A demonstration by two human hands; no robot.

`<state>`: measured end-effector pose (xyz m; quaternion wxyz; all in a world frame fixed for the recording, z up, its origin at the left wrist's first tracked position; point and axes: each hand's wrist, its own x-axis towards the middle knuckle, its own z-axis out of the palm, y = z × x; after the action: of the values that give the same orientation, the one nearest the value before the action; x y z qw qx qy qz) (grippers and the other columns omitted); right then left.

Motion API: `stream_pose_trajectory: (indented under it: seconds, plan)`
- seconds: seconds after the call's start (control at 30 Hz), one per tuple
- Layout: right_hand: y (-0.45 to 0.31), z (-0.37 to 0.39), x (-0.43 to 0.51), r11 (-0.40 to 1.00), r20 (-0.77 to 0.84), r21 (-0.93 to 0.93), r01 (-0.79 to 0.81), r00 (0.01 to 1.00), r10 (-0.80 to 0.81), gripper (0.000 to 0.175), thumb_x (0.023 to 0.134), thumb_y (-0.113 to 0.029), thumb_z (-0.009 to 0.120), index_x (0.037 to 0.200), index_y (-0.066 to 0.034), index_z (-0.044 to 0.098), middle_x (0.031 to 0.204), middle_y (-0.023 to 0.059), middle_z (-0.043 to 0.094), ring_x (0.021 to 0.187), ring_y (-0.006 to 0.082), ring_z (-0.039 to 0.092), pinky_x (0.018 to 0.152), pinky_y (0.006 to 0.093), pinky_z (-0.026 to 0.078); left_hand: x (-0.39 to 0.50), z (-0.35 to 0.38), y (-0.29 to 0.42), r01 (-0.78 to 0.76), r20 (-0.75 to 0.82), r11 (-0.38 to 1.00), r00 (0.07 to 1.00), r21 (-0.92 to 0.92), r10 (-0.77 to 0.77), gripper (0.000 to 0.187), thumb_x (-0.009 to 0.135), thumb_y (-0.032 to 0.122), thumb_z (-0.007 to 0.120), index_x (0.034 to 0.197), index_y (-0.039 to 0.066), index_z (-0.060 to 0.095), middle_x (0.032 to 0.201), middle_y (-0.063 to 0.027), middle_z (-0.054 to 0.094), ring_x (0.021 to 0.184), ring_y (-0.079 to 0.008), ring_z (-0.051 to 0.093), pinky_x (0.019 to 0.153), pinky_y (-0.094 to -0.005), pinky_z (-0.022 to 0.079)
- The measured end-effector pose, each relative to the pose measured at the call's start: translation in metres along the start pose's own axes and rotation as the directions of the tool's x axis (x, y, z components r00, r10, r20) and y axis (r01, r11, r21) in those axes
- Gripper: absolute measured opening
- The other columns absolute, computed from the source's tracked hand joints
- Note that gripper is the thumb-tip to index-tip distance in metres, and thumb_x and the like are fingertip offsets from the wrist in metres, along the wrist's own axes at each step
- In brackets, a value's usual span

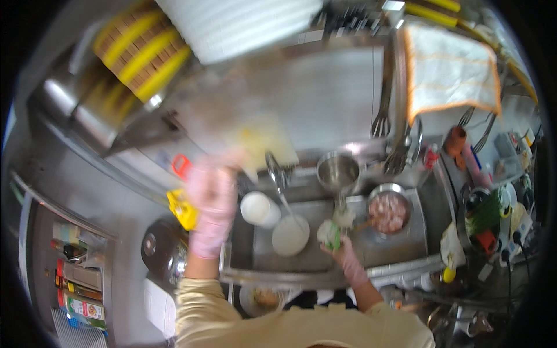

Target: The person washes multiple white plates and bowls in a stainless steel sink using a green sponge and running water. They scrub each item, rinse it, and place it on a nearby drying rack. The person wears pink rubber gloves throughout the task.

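Observation:
My right hand (pixel 346 256), in a thin pink glove, grips a white and green item (pixel 329 235) over the steel sink (pixel 322 266); blur hides what it is. My left hand (pixel 213 187), also gloved, is raised on the left beyond the sink's edge. Motion smears its fingers, so whether they hold anything is unclear. Between the hands, a round white bowl (pixel 290 237) lies beneath the tap (pixel 275 169), with a thin pale stream running down to it. White containers (pixel 256 208) stand beside that bowl. Right of my right hand, a steel bowl (pixel 398 188) contains pale pink meat chunks (pixel 388 213).
A steel pan (pixel 338 170) sits behind the sink. Slotted utensils (pixel 381 122) and an orange-edged towel (pixel 452 74) hang at the back wall. Green stalks (pixel 485 213) lie far right. A yellow bag (pixel 182 209) and a dark rounded bin (pixel 159 248) are left.

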<state>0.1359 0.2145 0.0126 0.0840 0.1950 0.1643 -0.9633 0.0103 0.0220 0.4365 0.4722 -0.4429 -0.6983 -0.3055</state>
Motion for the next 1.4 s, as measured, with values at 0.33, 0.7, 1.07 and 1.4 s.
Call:
stream_pose_trajectory:
  seconds: [0.33,0.7,1.07,1.4]
  plan:
    - [0.032,-0.038,-0.01,0.952,-0.28,0.294,0.082,0.96,0.004,0.051,0.078,-0.02,0.054,0.126,-0.002,0.05,0.131,0.0172,0.049,0.122,0.0365,0.045,0.101,0.0601,0.036,-0.513,0.152,-0.002,0.508,0.67,0.495,-0.246,0.704,-0.7,0.042,0.076,0.038,0.065,0.099,0.003,0.065,0.093,-0.017,0.066,0.1,-0.0299,0.061,0.087,-0.0392,0.047]
    - [0.05,-0.03,-0.011,0.971,-0.271,0.091,0.219,0.944,-0.188,0.053,0.078,-0.025,0.057,0.127,-0.0042,0.049,0.126,0.0144,0.053,0.116,0.0328,0.05,0.098,0.0532,0.042,-0.565,0.193,-0.02,0.51,0.798,0.647,-0.149,0.568,-0.583,0.021,0.088,0.015,0.049,0.087,0.004,0.067,0.085,-0.0207,0.066,0.081,-0.0364,0.065,0.075,-0.0416,0.05]
    - [0.033,0.033,0.018,0.74,-0.277,-0.64,0.208,0.836,-0.474,0.052,0.082,-0.006,0.049,0.133,-0.0089,0.042,0.122,0.0109,0.05,0.112,0.0229,0.051,0.096,0.034,0.044,-0.449,0.124,-0.061,0.918,0.668,-0.389,-0.243,-0.076,-0.704,0.046,0.096,0.032,0.052,0.126,-0.003,0.052,0.117,-0.0072,0.059,0.104,-0.0164,0.052,0.094,-0.0292,0.038]
    - [0.077,0.104,0.114,-0.771,0.574,-0.63,0.092,0.724,-0.383,0.059,0.087,-0.034,0.054,0.142,-0.0242,0.035,0.149,0.0145,0.026,0.133,0.0352,0.031,0.112,0.0563,0.012,-0.404,0.147,-0.036,0.734,0.436,-0.452,-0.233,-0.507,-0.869,0.036,0.097,0.026,0.052,0.109,-0.006,0.061,0.099,-0.0033,0.062,0.087,-0.0123,0.054,0.08,-0.0275,0.044]
